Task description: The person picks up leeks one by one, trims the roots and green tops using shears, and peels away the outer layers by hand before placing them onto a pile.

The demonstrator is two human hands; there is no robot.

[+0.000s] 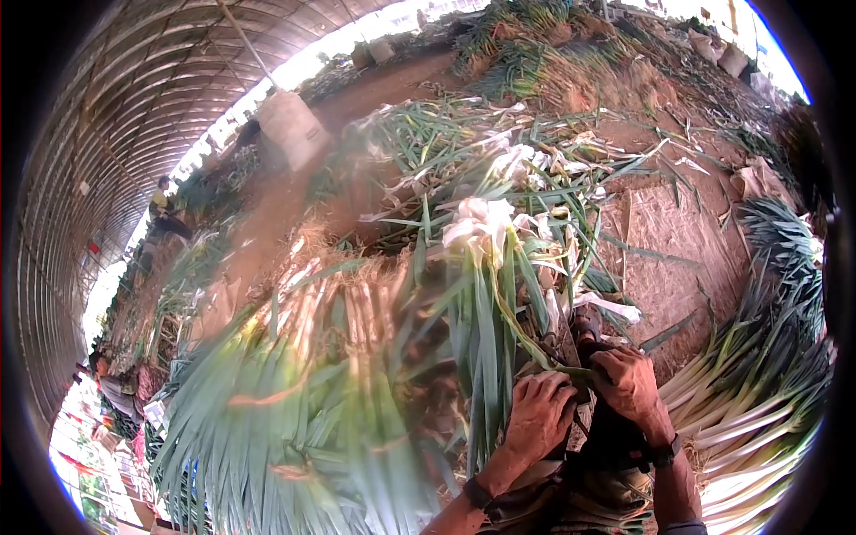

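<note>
My left hand (538, 408) is closed, its fingers curled down above my lap. Close beside it, my right hand (629, 385) is also closed, next to a dark shoe (588, 323). A thin green leaf strip (571, 368) runs between the two hands. Whatever each fist grips is hidden by the fingers. Just left of my hands hang long green leek leaves (486, 357), with a pale, crumpled clump (481, 230) at their upper end. Dark bands circle both wrists.
Tied bundles of leeks (294, 392) lie to the left, roots upward. Loose leeks (740, 401) are spread at the right. Leaf scraps cover the ground ahead, beside a flat brown sheet (673, 259). A white sack (292, 129) stands farther off; a person (162, 201) is at far left.
</note>
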